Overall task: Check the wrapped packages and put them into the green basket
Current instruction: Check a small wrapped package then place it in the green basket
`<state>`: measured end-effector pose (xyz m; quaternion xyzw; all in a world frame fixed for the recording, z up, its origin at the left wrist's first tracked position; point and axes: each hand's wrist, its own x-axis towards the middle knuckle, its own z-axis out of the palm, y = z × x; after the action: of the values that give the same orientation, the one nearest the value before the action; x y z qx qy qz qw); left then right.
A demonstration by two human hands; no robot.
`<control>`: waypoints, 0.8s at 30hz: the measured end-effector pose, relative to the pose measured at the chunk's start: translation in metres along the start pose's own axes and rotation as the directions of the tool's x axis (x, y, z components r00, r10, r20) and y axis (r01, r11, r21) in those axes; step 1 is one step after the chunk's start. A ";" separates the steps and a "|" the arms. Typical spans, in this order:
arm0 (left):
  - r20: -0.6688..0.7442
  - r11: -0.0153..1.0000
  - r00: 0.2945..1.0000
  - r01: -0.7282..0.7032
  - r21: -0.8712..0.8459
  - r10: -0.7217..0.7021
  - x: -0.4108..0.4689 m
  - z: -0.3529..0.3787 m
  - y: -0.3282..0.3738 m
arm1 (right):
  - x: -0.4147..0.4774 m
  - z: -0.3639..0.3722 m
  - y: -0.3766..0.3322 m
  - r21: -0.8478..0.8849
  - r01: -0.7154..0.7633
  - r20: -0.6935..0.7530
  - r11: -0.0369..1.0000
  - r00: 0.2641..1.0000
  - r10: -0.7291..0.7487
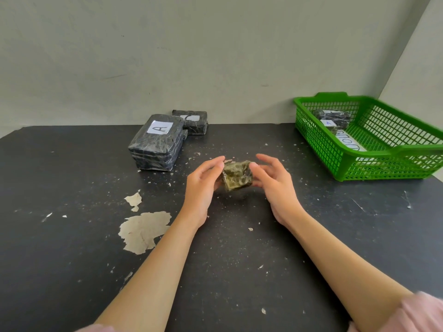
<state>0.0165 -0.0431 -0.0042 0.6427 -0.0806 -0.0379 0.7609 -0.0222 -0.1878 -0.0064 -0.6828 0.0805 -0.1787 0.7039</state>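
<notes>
Olive-brown film, crinkled and glossy, covers the small package point(236, 174) that your fingers point(217, 164) pinch from both sides. Your left hand point(201, 185) closes on its left end, thumb and fingertips touching the wrap. Your right hand point(273, 182) grips the right end with the thumb against it; the other right fingers spread loosely above. The package is tilted and looks lifted just off the table point(72, 236), though contact underneath is hard to tell.

Outward from your hands:
- At 10 o'clock, well apart, a large black-wrapped package point(157, 142) lies flat on the table, its white label reading "A".
- Just behind it, at 11 o'clock, a smaller black package point(193, 121) rests near the wall, touching or nearly touching the big one; its label is unreadable.
- At 2 o'clock, well apart, the green basket point(318, 140) sits at the table's far right corner. Inside, toward its back, sits a dark wrapped package point(333, 117) with a small white label; the mark is too small to be sure of. In front of that lies a white strip with writing point(348, 141), blurred.

Table surface is black and worn; pale patches of peeled coating point(142, 230) show at 8 o'clock from your hands, plus scattered flecks.

Pink sleeves point(422, 312) show at the bottom edge.
</notes>
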 end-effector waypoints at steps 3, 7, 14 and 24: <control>-0.007 1.000 1.000 0.024 -0.010 -0.024 0.002 0.000 0.003 | 0.007 -0.003 -0.006 -0.102 -0.067 0.130 0.993 0.988 0.080; 0.036 1.000 0.999 -0.022 0.008 0.022 0.017 0.022 0.026 | 0.032 -0.017 -0.039 -0.101 0.026 0.171 0.995 0.985 -0.009; 0.297 0.918 0.940 -0.257 0.301 0.166 0.069 0.129 0.074 | 0.086 -0.136 -0.120 -0.226 0.191 0.093 0.955 0.980 -0.174; 0.304 0.689 0.952 -0.236 0.686 0.024 0.145 0.243 0.018 | 0.165 -0.299 -0.106 -0.800 -0.042 0.004 0.598 0.997 0.074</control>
<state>0.1166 -0.2997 0.0636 0.8683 -0.2378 -0.0366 0.4338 0.0085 -0.5267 0.1035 -0.9256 0.1612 -0.0885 0.3309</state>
